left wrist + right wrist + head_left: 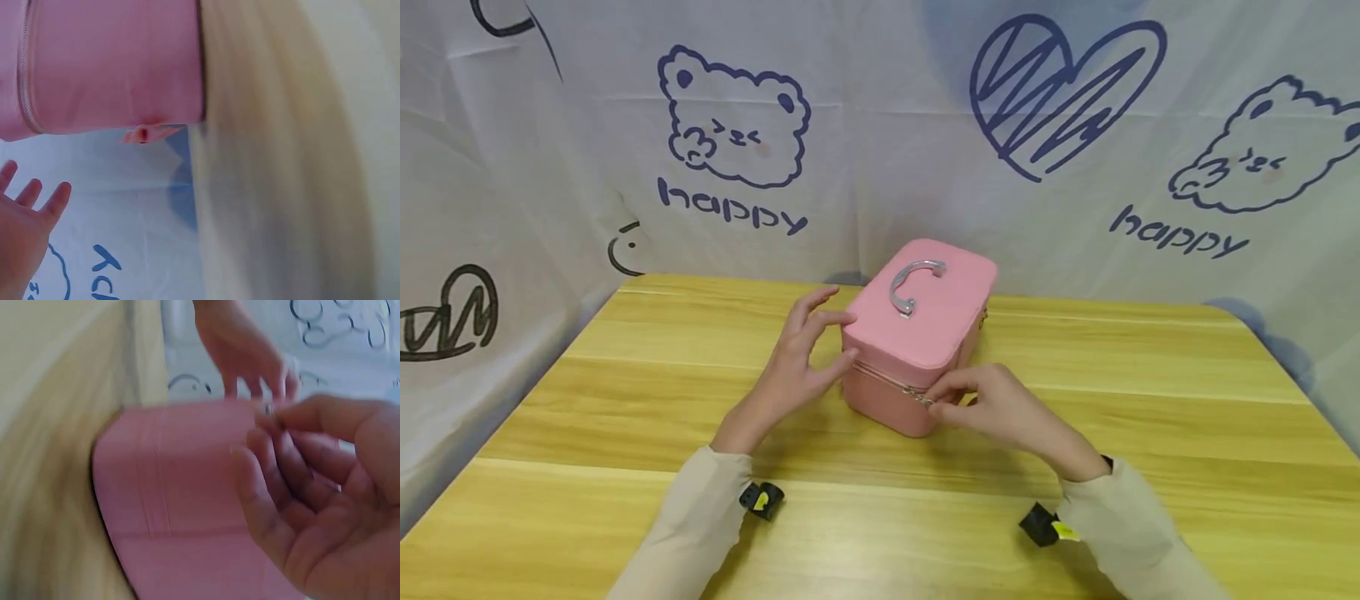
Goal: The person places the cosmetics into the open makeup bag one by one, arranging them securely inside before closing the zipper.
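A pink case (917,308) with a silver handle (910,287) on its lid stands on the wooden table, turned at an angle. A zipper (880,379) runs round it just below the lid. At the front corner my right hand (996,408) pinches a small metal zipper pull (922,399); the right wrist view shows the fingers curled at that pull (269,410). My left hand (797,354) is at the case's left side, fingers spread, with fingertips right at the lid's edge. In the left wrist view, this hand (25,225) appears beside the case (119,62).
The wooden table (625,400) reaches back to a white cloth (880,150) printed with bears, a heart and lettering. A pink tab (150,134) sticks out from the case in the left wrist view. Black wrist devices (762,501) sit at both sleeves.
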{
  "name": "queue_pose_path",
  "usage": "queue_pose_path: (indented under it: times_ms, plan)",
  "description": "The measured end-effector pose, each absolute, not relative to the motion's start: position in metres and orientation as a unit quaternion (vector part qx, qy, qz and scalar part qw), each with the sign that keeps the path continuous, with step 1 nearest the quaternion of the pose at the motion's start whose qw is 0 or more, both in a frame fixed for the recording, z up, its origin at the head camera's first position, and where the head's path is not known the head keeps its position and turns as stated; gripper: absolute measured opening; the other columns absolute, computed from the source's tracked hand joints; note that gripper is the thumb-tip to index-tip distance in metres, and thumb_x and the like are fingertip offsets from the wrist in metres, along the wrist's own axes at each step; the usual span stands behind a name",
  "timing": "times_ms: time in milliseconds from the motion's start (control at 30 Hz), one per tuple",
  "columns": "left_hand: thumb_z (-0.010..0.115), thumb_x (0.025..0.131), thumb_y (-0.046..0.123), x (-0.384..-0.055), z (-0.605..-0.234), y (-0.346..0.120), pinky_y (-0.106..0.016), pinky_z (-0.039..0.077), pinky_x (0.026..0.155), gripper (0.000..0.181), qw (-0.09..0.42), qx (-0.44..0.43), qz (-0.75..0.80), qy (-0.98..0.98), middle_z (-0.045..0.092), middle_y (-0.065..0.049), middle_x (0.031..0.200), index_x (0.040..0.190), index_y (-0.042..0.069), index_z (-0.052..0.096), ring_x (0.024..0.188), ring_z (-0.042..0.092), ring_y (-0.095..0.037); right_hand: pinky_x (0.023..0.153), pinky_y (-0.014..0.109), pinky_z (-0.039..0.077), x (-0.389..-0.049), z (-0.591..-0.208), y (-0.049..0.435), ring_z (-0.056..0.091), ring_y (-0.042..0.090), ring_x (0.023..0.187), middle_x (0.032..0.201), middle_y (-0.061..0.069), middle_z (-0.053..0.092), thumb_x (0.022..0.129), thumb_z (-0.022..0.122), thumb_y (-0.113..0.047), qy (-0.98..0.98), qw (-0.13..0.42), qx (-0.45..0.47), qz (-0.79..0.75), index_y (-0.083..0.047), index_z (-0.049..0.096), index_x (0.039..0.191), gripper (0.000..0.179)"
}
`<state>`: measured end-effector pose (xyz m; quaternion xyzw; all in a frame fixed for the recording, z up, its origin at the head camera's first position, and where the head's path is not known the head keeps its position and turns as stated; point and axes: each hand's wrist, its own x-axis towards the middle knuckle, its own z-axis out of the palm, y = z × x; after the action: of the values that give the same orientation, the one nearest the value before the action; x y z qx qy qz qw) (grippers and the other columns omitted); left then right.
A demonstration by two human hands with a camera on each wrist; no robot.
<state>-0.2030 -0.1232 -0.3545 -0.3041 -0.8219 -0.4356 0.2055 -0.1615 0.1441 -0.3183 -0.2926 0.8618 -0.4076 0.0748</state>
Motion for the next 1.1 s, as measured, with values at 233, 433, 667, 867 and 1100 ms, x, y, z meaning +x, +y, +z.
queue_pose_path:
  times_ms: [233, 433, 667, 867, 1100]
  plan:
    - [0.063, 0.090, 0.006, -0.199, -0.348, -0.119, -0.046, 0.030, 0.108, 0.018, 0.231, -0.362, -0.403, -0.808, 0.055, -0.011, 0.135, 0.108, 0.003, 0.060, 0.133, 0.040, -0.028, 0.076, 0.036, 0.054, -0.173, -0.318, 0.170, 0.063, 0.012, 0.082, 0.097, 0.002, 0.071, 0.090, 0.065, -0.006, 0.850, 0.119, -0.316, -0.404, -0.003, 0.073, 0.097, 0.011]
    - [0.060, 0.092, 0.006, -0.194, -0.345, -0.116, -0.044, 0.032, 0.106, 0.033, 0.209, -0.380, -0.394, -0.811, 0.056, -0.011, 0.134, 0.125, 0.002, 0.058, 0.128, 0.046, -0.026, 0.074, 0.035, 0.053, -0.176, -0.312, 0.188, 0.062, 0.013, 0.079, 0.093, 0.001, 0.070, 0.090, 0.066, -0.006, 0.860, 0.126, -0.310, -0.385, -0.004, 0.074, 0.098, 0.011]
    - [0.054, 0.096, 0.010, -0.198, -0.349, -0.114, -0.051, 0.021, 0.112, 0.055, 0.096, -0.364, -0.437, -0.817, 0.026, -0.010, 0.156, 0.148, 0.006, 0.036, 0.142, 0.023, -0.026, 0.069, 0.029, 0.052, -0.173, -0.308, 0.204, 0.061, 0.012, 0.074, 0.087, -0.003, 0.069, 0.089, 0.066, -0.004, 0.877, 0.111, -0.293, -0.365, -0.005, 0.073, 0.094, 0.009]
    - [0.085, 0.074, 0.023, -0.206, -0.362, -0.102, -0.063, 0.016, 0.108, 0.109, 0.007, -0.329, -0.449, -0.831, -0.012, -0.021, 0.157, 0.156, 0.018, 0.014, 0.143, -0.002, -0.040, 0.061, 0.027, 0.050, -0.172, -0.305, 0.212, 0.057, 0.011, 0.067, 0.078, -0.007, 0.066, 0.087, 0.067, -0.002, 0.896, 0.080, -0.281, -0.335, -0.006, 0.073, 0.092, 0.008]
    - [0.085, 0.056, 0.055, -0.211, -0.365, -0.091, -0.064, 0.016, 0.106, 0.128, 0.033, -0.333, -0.461, -0.822, -0.029, -0.018, 0.153, 0.155, 0.030, 0.007, 0.141, -0.015, -0.041, 0.061, 0.028, 0.050, -0.173, -0.295, 0.218, 0.058, 0.011, 0.068, 0.078, -0.007, 0.066, 0.087, 0.067, -0.004, 0.910, 0.069, -0.277, -0.301, -0.007, 0.073, 0.093, 0.009]
